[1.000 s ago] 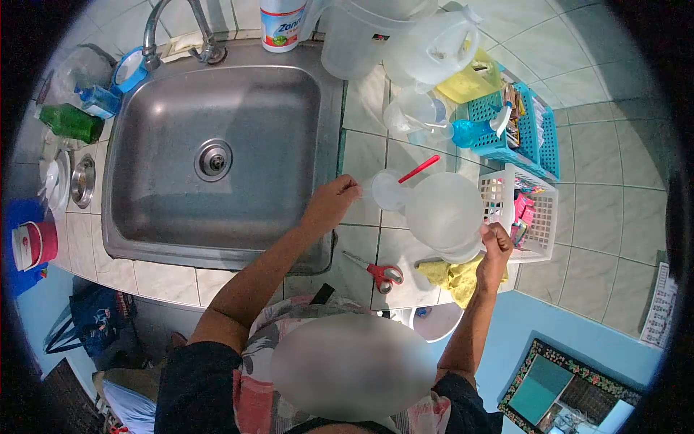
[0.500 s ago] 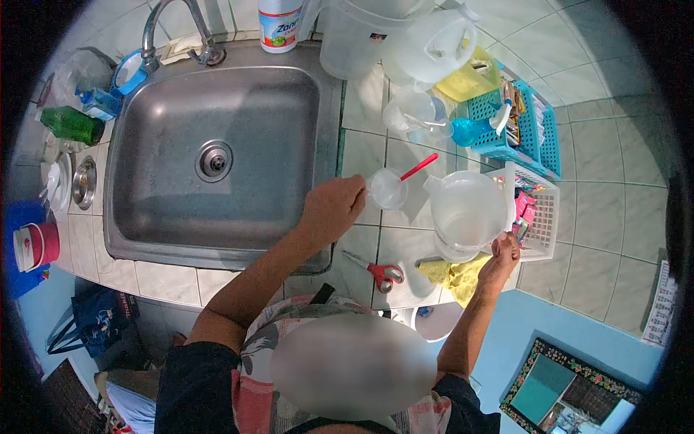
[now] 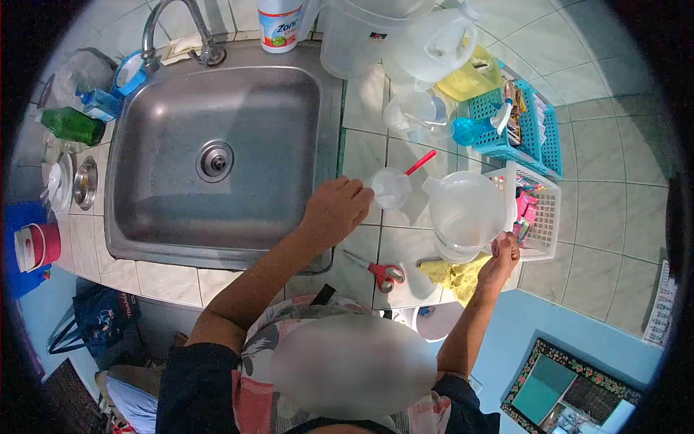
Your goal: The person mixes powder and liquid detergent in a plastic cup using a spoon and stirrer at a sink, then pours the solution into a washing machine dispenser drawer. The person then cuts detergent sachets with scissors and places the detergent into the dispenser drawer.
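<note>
My left hand [image 3: 337, 208] is closed at the left rim of a small clear plastic cup [image 3: 391, 189], its fingertips gripping that side. The exact hold is partly hidden behind the fingers. From the cup a red-handled utensil [image 3: 421, 163] leans out to the upper right; its lower end is hard to make out. My right hand [image 3: 504, 253] is wrapped around the handle of a translucent plastic pitcher [image 3: 468, 211], whose spout faces the cup. A yellow cloth [image 3: 455, 277] lies below the pitcher, with red-handled scissors [image 3: 385, 275] to the left of it.
A steel sink [image 3: 217, 217] fills the left side of the counter. Behind the cup are a blue spray bottle [image 3: 473, 131], a large clear container [image 3: 361, 43] and a white bottle [image 3: 278, 27]. Blue baskets [image 3: 522, 154] and a white basket [image 3: 547, 230] line the right edge.
My left hand has shifted slightly to the right against the cup. The cup and its red-handled utensil have turned a little. The right hand and pitcher look nearly still.
</note>
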Tool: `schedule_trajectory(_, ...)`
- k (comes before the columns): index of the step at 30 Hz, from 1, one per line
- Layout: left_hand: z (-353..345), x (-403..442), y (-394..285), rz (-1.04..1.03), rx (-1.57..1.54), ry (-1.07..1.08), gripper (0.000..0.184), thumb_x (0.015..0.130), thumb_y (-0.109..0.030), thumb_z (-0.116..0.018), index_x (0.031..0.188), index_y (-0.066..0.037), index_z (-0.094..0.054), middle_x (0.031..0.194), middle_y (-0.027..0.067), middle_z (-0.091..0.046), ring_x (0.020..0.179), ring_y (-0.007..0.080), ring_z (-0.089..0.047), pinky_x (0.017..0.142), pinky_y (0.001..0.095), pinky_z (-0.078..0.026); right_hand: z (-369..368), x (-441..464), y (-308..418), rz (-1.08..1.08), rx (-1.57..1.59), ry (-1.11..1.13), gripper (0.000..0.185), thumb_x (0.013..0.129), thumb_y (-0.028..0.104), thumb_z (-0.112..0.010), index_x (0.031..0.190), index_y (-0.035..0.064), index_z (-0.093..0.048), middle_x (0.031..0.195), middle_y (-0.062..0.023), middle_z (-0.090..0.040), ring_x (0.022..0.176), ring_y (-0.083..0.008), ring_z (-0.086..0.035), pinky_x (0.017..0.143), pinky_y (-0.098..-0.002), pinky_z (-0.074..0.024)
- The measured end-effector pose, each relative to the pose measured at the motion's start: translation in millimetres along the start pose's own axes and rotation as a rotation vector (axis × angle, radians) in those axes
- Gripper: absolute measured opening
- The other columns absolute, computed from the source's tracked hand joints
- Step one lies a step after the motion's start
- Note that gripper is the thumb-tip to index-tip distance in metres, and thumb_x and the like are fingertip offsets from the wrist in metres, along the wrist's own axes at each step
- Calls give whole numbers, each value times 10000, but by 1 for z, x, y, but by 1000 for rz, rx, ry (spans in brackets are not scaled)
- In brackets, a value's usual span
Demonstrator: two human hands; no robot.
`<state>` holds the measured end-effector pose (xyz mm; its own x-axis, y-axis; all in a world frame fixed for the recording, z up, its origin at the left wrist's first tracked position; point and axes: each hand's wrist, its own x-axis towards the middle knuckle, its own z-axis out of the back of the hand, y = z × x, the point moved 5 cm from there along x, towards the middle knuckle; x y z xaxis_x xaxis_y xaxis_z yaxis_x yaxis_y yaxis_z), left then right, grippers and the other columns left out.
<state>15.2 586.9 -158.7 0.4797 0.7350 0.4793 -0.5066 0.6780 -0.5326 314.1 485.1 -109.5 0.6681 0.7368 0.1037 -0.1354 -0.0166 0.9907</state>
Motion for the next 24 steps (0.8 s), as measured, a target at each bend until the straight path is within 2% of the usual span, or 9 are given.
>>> schedule_trajectory(2, -4, -1, 8, 106, -111, -20, 130, 799, -150, -595, 882, -68, -537, 758, 85, -554, 700, 242, -556, 634, 367, -448, 0, 1, -1, 6, -4, 20, 362, 779, 133, -633, 569, 122, -338, 593, 67, -280, 582, -61, -240, 562, -242, -185)
schedule_trajectory(5, -15, -10, 23, 612, -416, 190, 159, 873, -207, -526, 884, -49, -524, 736, 108, -557, 657, 263, -553, 609, 367, -432, -5, -1, 1, 23, -57, 16, 347, 780, 134, -631, 577, 111, -351, 602, 64, -294, 593, -64, -260, 576, -238, -207)
schedule_trajectory(8, -28, -19, 35, 731, -597, 210, 222, 906, -253, -477, 885, -35, -511, 675, 104, -520, 588, 237, -524, 578, 356, -411, -12, -2, 6, -1, -103, 109, 342, 779, 120, -635, 577, 97, -360, 606, 60, -309, 608, -65, -277, 591, -237, -226)
schedule_trajectory(14, -35, -24, 39, 840, -802, 211, 241, 888, -264, -491, 895, -24, -518, 648, 63, -466, 570, 150, -446, 555, 330, -378, -22, -3, 10, 3, -223, 207, 342, 774, 88, -653, 572, 82, -377, 609, 56, -322, 611, -61, -278, 590, -229, -222)
schedule_trajectory(24, -39, -25, 42, 862, -776, 244, 251, 888, -267, -493, 891, -18, -522, 655, 74, -476, 579, 151, -463, 559, 328, -382, -39, -3, 23, 31, -296, 280, 381, 767, 67, -658, 585, 78, -324, 608, 51, -288, 601, -62, -257, 558, -223, -204)
